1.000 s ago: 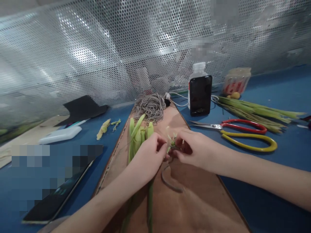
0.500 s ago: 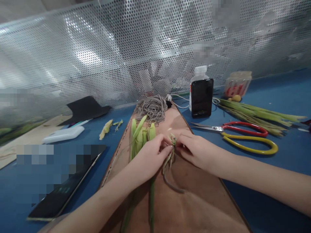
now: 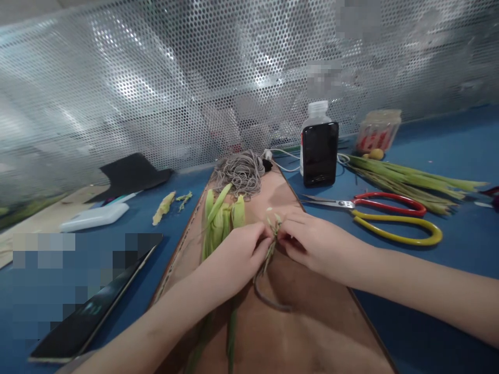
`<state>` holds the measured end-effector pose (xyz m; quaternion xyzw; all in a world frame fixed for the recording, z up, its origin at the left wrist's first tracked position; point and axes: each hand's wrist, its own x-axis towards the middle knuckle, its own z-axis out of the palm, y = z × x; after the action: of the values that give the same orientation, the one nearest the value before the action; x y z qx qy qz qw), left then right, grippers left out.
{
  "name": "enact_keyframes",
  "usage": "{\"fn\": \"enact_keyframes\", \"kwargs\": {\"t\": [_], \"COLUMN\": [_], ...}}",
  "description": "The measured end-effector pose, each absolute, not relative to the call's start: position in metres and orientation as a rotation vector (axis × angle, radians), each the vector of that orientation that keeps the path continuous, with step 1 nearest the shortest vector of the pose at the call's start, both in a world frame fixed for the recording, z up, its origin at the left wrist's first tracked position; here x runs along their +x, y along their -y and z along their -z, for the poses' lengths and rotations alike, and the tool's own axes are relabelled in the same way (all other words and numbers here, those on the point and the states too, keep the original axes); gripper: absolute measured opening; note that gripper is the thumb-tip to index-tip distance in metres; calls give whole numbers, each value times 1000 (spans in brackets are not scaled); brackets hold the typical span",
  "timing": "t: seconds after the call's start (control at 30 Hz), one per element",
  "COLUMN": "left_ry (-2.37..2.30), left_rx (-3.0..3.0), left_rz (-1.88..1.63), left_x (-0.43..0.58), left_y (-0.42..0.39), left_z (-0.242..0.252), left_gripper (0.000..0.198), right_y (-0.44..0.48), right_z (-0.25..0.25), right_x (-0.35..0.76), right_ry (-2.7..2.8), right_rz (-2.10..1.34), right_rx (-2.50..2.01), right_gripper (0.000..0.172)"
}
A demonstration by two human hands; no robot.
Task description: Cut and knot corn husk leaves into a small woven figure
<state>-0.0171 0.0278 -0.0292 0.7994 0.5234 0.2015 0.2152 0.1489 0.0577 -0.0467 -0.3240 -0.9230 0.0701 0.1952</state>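
Note:
My left hand point(image 3: 247, 246) and my right hand point(image 3: 307, 236) meet above the brown board point(image 3: 319, 332). Between their fingertips is a small bundle of thin, pale green plant strips point(image 3: 270, 253), pinched from both sides. A grey cord point(image 3: 268, 300) trails from below the bundle and curves over the board. Yellow-green folded stalks point(image 3: 223, 221) lie just left of my left hand, partly hidden by my forearm. A heap of grey cord point(image 3: 244, 171) rests at the board's far end.
Scissors point(image 3: 346, 204) with one red and one yellow handle lie to the right. Behind them, a black phone point(image 3: 320, 156) leans on a bottle point(image 3: 318, 110). Green stalks point(image 3: 401, 179) and a clear box point(image 3: 380, 130) are further right. A white object point(image 3: 95, 215) and dark sheet point(image 3: 132, 174) lie left.
The whole view has shifted slightly, so things appear further left. My hands stay at the bundle; its strips and my fingers have moved a little.

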Motion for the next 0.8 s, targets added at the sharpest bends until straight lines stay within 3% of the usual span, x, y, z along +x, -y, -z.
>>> {"fn": "enact_keyframes", "kwargs": {"t": [0.47, 0.8], "left_ry": [-1587, -1572], "left_rx": [2172, 2009], "left_rz": [-560, -659], "left_x": [-11, -9], "left_y": [-26, -23], "left_z": [35, 34], "left_gripper": [11, 16], "right_y": [-54, -54], "right_z": [51, 46], "right_x": [150, 145], "right_ry": [2676, 2497], "right_rz": [2, -317], "right_rx": [-891, -1043], "right_gripper": [11, 10]}}
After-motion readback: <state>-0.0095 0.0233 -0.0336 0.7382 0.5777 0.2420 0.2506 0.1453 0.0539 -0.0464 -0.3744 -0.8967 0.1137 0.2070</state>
